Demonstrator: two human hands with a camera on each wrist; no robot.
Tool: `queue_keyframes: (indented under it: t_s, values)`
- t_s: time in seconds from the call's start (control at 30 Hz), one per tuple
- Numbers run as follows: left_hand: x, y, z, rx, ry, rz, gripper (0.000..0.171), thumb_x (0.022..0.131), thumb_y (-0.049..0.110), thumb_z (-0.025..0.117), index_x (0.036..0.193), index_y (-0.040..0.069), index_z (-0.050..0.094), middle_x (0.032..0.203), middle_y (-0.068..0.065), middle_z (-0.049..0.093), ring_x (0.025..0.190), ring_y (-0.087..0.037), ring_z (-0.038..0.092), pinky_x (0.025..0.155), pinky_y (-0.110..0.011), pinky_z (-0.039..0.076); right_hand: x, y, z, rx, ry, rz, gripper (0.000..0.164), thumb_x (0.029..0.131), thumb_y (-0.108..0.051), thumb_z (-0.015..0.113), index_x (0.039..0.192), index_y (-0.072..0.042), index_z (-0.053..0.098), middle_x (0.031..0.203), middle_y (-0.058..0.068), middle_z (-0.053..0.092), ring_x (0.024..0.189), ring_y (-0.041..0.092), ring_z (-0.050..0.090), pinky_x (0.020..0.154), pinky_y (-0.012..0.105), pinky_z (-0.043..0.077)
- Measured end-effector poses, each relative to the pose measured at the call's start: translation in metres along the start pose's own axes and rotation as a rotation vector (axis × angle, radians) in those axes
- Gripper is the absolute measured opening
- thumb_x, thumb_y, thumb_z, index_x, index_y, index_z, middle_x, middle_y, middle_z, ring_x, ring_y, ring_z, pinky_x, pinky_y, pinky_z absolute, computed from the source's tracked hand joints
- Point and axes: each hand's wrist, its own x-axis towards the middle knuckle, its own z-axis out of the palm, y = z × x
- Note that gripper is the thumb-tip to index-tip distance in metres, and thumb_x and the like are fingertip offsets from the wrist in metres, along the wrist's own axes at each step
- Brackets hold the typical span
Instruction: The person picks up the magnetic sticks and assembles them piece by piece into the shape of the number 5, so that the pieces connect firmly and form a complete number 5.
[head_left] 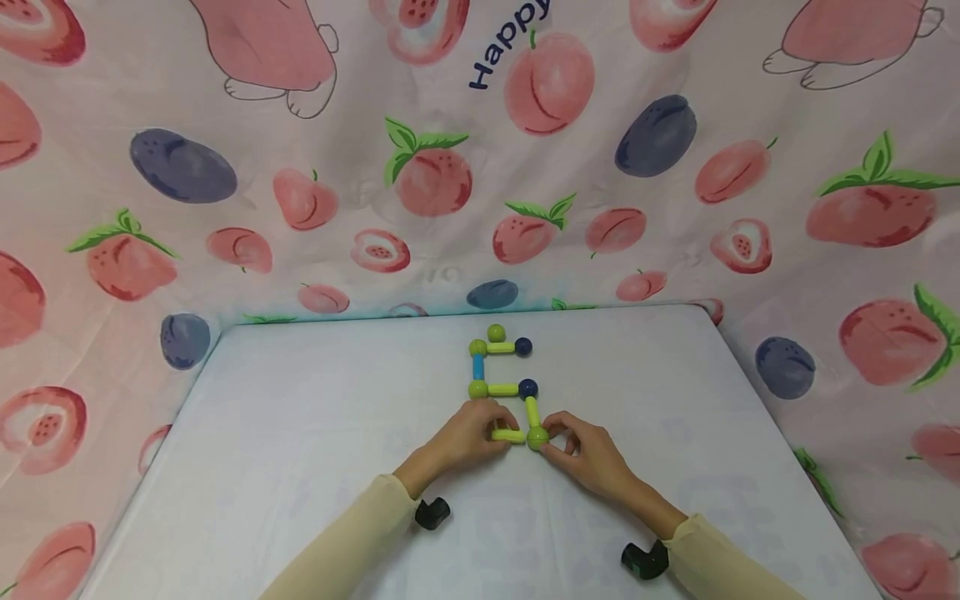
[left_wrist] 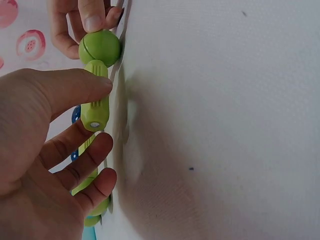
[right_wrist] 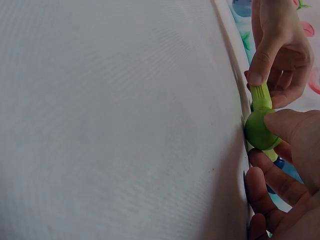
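My left hand [head_left: 468,435] pinches a short yellow-green magnetic rod [head_left: 508,436] between thumb and fingers. In the left wrist view, a silvery round tip shows on the rod's near end. The rod's other end points at a green ball [head_left: 537,438], close beside it. My right hand [head_left: 596,457] pinches that ball between thumb and fingers. From the ball, another yellow-green rod [head_left: 532,410] runs up to a dark blue ball [head_left: 528,388]. A third yellow-green rod [head_left: 503,390] leads left from there to a green ball [head_left: 477,389].
A blue rod [head_left: 477,367] rises to a green ball [head_left: 477,348], then a yellow-green rod [head_left: 501,348] reaches a dark blue ball [head_left: 523,347]. Another green ball [head_left: 496,333] sits just behind. Fruit-print cloth [head_left: 435,250] hangs behind the white table [head_left: 300,417].
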Motion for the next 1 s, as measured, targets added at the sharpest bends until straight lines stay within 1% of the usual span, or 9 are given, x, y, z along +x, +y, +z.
queue_keyframes:
  t_s: [0.37,0.53,0.7,1.0]
  values:
    - [0.001,0.0012,0.0016,0.018,-0.001,0.005,0.019,0.086,0.005,0.081,0.104,0.011,0.077,0.086,0.004,0.066,0.08,-0.011,0.057,0.071,-0.022,0.048,-0.0004,-0.0003,-0.0004,0.004,0.0,-0.002,0.032,0.089,-0.018,0.083,0.117,-0.019,0.068,0.103,-0.006,0.073,0.067,0.006,0.053,0.061,0.023,0.044]
    - [0.0008,0.0024,0.0008,0.016,-0.013,-0.007,0.019,0.087,0.006,0.081,0.105,0.012,0.077,0.086,0.004,0.066,0.081,-0.012,0.058,0.071,-0.021,0.047,-0.0002,-0.0002,-0.0002,0.005,-0.001,0.007,0.032,0.089,-0.018,0.083,0.117,-0.019,0.068,0.103,-0.007,0.072,0.067,0.006,0.053,0.061,0.023,0.044]
    - [0.0004,0.0017,0.0006,0.023,-0.024,0.002,0.019,0.087,0.007,0.081,0.105,0.012,0.077,0.086,0.004,0.066,0.08,-0.011,0.058,0.071,-0.021,0.047,0.0002,0.0003,0.0005,0.0,-0.004,0.012,0.031,0.089,-0.019,0.082,0.117,-0.02,0.068,0.103,-0.007,0.072,0.068,0.005,0.052,0.061,0.023,0.044]
    - [0.0002,0.0004,-0.0009,0.001,-0.037,0.008,0.019,0.088,0.009,0.08,0.107,0.012,0.076,0.087,0.004,0.067,0.08,-0.011,0.059,0.072,-0.021,0.048,-0.0007,-0.001,0.0005,-0.007,-0.008,0.034,0.031,0.089,-0.019,0.082,0.117,-0.02,0.068,0.103,-0.007,0.072,0.068,0.005,0.053,0.062,0.023,0.044]
